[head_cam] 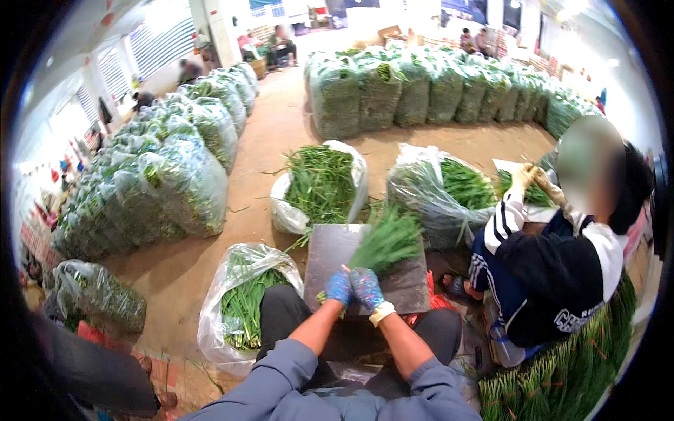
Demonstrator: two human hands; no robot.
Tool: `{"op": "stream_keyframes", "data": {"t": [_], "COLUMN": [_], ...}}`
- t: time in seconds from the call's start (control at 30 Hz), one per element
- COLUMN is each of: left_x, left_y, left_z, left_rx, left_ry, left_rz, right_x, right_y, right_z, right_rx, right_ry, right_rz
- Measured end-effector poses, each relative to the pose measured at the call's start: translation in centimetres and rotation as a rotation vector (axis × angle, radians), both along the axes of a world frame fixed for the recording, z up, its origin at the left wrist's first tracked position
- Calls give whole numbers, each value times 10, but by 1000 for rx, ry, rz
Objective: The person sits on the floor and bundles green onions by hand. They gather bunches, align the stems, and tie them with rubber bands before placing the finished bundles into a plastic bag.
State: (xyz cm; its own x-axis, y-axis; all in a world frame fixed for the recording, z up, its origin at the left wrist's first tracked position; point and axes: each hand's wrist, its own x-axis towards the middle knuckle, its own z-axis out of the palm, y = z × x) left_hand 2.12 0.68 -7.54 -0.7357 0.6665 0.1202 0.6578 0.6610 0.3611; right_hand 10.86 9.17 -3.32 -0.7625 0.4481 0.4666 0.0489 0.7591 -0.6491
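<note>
My left hand [338, 288], in a blue patterned glove, is closed around the lower part of a bunch of long green leaves [388, 239] that look like garlic chives. My right hand [367, 288], gloved alike with a pale cuff, grips the same bunch close beside it. The leaves fan out up and to the right, blurred. Pale stem ends [321, 298] show just left of my left hand. Under the bunch is a dark flat-topped worktable [330, 247], between my knees. The fingers' undersides are hidden.
Open plastic sacks of greens stand at my left knee [210, 310], beyond the table [359, 179] and to its right [416, 210]. A gloved co-worker [563, 268] sits at right, near tied bunches [568, 368]. Filled bags line the left [179, 184] and back [379, 100]. A trouser leg [100, 368] intrudes lower left.
</note>
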Motion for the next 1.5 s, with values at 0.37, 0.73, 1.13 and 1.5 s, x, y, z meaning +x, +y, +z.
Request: {"op": "stream_keyframes", "data": {"t": [0.37,0.73,1.13,1.5], "left_x": [-94,55,280,201], "left_y": [-52,-12,89,77], "left_z": [9,213,266,230], "left_rx": [-9,-168,-18,48], "left_ry": [-363,-820,-1225,-1147], "left_rz": [-139,-730,-1185,-857], "right_x": [49,326,616,636], "right_y": [-35,-95,-177,-104], "right_z": [59,148,-83,-216], "right_rx": [-463,-828,-1120,-1411], "right_ry": [-243,287,1566,1665], "right_rz": [47,119,-767,-1453]}}
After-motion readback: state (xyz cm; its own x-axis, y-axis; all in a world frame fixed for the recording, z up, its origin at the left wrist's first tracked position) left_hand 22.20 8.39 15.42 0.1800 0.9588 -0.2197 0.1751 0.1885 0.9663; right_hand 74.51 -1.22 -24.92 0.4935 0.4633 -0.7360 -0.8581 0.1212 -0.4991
